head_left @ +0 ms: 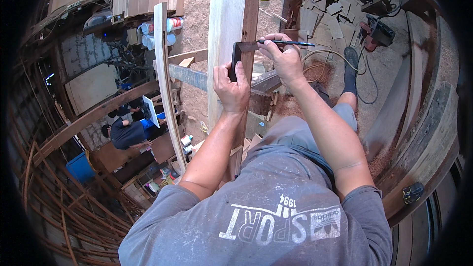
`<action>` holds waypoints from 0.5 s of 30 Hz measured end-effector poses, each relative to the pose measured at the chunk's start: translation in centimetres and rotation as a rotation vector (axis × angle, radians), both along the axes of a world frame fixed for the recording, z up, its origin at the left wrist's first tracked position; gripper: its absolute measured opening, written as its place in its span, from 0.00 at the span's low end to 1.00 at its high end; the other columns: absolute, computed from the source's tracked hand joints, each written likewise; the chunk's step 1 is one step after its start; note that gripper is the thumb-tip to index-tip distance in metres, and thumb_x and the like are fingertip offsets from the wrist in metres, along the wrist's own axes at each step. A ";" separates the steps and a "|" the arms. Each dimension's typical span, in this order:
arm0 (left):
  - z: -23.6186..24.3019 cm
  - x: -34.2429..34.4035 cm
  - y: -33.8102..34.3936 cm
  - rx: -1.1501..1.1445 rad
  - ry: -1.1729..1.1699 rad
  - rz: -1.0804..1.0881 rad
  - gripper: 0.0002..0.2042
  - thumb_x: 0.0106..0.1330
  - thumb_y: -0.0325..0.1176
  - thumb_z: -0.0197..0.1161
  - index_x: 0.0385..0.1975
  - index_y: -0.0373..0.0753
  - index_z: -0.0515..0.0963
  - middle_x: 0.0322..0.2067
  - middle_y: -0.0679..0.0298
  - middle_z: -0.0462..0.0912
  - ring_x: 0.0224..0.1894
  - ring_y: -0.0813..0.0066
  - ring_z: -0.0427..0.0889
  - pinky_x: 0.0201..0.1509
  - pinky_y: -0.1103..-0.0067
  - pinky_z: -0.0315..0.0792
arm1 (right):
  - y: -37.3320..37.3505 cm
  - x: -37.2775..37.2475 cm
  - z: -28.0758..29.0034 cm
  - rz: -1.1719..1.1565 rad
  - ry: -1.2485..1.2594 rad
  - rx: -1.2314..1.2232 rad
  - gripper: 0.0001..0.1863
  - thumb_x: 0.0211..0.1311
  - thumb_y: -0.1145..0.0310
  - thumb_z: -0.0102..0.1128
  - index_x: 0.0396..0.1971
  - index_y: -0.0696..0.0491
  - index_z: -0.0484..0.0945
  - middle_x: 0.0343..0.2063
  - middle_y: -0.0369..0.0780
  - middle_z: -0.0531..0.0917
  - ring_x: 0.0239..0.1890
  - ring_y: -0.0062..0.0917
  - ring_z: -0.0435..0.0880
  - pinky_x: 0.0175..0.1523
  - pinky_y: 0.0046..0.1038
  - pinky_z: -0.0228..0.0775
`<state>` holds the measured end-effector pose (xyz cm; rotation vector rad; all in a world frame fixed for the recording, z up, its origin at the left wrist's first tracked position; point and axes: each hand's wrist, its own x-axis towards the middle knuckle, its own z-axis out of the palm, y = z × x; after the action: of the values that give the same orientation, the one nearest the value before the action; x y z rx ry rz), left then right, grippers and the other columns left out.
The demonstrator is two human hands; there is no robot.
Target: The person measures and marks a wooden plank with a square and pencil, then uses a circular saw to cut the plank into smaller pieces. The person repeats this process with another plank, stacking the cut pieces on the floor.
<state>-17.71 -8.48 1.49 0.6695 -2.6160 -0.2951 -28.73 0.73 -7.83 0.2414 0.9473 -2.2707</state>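
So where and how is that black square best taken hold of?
Probably grip the square by the near end of its handle, coming from the person's side, as the left hand does. That handle is a straight bar, and the blade juts right from its far end.

We've got white lettering (pixel 268 227), a small number (pixel 285 199) and a logo (pixel 325 223) on the grey tee (pixel 261 187), below both hands (pixel 231 87) (pixel 284 59).

Gap beside plank (pixel 224 22) — beam (pixel 188 77) across
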 end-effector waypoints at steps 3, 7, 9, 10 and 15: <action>0.0 -0.1 -0.1 0.006 0.004 -0.011 0.11 0.76 0.32 0.70 0.41 0.29 0.79 0.36 0.51 0.80 0.39 0.52 0.82 0.47 0.62 0.75 | -0.1 0.0 0.2 0.002 0.053 0.027 0.09 0.78 0.74 0.64 0.49 0.64 0.82 0.47 0.48 0.89 0.52 0.30 0.92 0.61 0.30 0.88; 0.1 -0.1 0.0 0.002 -0.002 -0.009 0.11 0.76 0.32 0.70 0.41 0.30 0.79 0.35 0.51 0.79 0.39 0.52 0.81 0.47 0.62 0.75 | -0.4 0.1 0.5 -0.005 0.113 0.087 0.09 0.77 0.72 0.65 0.48 0.62 0.83 0.44 0.46 0.91 0.50 0.28 0.93 0.60 0.30 0.88; 0.1 -0.1 0.0 -0.003 0.000 -0.014 0.11 0.76 0.32 0.70 0.41 0.30 0.79 0.35 0.51 0.79 0.39 0.52 0.81 0.47 0.61 0.75 | -0.5 0.2 0.4 -0.014 0.154 0.134 0.08 0.76 0.72 0.67 0.47 0.60 0.85 0.43 0.44 0.92 0.49 0.26 0.93 0.57 0.30 0.87; 0.1 -0.1 0.0 0.000 0.001 -0.009 0.11 0.76 0.32 0.70 0.41 0.30 0.79 0.35 0.51 0.79 0.39 0.52 0.81 0.47 0.61 0.75 | -0.6 0.2 0.3 -0.018 0.175 0.158 0.08 0.75 0.71 0.67 0.47 0.59 0.85 0.42 0.43 0.92 0.48 0.24 0.93 0.55 0.30 0.87; 0.2 -0.4 0.2 -0.004 0.007 0.002 0.11 0.75 0.32 0.70 0.41 0.30 0.79 0.35 0.51 0.79 0.38 0.51 0.81 0.46 0.61 0.74 | -0.2 0.2 1.0 0.008 0.428 0.376 0.08 0.69 0.73 0.70 0.46 0.55 0.88 0.40 0.44 0.93 0.43 0.29 0.94 0.49 0.31 0.86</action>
<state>-18.06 -8.25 1.74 0.6684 -2.6082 -0.2908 -28.53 0.52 -6.86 -0.0967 1.5940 -2.1607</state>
